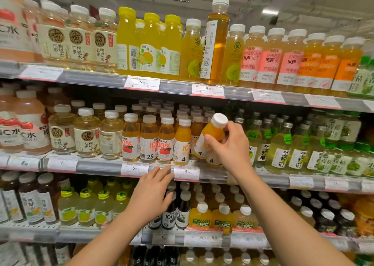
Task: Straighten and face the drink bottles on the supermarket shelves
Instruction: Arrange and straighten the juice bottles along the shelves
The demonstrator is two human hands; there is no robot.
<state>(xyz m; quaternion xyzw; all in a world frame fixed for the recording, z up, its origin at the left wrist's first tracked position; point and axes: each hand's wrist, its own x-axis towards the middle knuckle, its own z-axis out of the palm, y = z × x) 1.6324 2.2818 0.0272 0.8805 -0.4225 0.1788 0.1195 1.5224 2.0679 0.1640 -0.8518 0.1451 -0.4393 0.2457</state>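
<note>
My right hand [230,144] grips a small orange juice bottle [210,134] with a white cap, tilted to the right, above the front of the middle shelf [97,165]. Left of it a row of similar small bottles [166,142] stands upright, with red apple and orange labels. My left hand [150,195] hangs with fingers straight just below the middle shelf's price rail, in front of dark juice bottles [182,209], holding nothing. On the top shelf a tall amber bottle [216,41] stands above its neighbours, its label turned sideways.
Three stocked shelves fill the view, plus a lower one at the bottom edge. Yellow bottles [149,45] and pink-labelled ones [267,61] are on top; pale green-labelled bottles [299,144] stand right of my right hand. Price tags [134,168] line each rail.
</note>
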